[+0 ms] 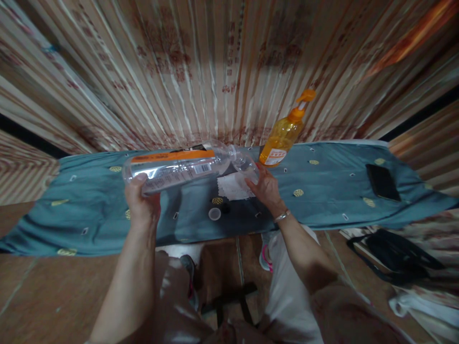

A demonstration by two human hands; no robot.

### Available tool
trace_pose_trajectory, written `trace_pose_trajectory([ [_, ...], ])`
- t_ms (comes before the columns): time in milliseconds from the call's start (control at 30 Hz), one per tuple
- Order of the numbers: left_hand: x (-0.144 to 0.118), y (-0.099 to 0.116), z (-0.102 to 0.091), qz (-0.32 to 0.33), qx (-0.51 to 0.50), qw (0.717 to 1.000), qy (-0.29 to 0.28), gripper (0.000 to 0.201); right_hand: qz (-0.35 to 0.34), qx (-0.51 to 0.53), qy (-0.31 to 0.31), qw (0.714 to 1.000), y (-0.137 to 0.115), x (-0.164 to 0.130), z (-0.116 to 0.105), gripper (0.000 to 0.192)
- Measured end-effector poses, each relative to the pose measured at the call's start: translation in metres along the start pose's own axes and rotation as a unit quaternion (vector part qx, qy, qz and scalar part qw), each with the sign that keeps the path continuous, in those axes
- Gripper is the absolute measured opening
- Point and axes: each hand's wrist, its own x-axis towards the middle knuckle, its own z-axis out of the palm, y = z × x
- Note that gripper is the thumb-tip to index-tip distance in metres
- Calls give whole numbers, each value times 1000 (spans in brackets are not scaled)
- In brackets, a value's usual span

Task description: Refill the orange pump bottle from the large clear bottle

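Observation:
A large clear plastic bottle with an orange-striped label lies on its side in the air above a teal cloth-covered board. My left hand grips its base end at the left. My right hand holds the neck end at the right, over a small white cloth lying on the board. A small white cap rests on the board just below the bottle, beside a small dark object.
An orange pump bottle stands at the board's far edge, right of the bottle's neck. A black phone lies at the board's right end. A striped curtain hangs behind. A black bag sits on the floor at right.

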Motion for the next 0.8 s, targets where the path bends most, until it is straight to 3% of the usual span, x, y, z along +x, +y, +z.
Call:
trace_pose_trajectory([
  [467, -4, 8, 10, 23, 16, 999, -21, 86, -3, 1, -4, 1000, -2, 0, -2, 67],
  [800, -3, 3, 4, 7, 7, 1000, 2, 85, 2, 7, 6, 1000, -3, 0, -1, 65],
])
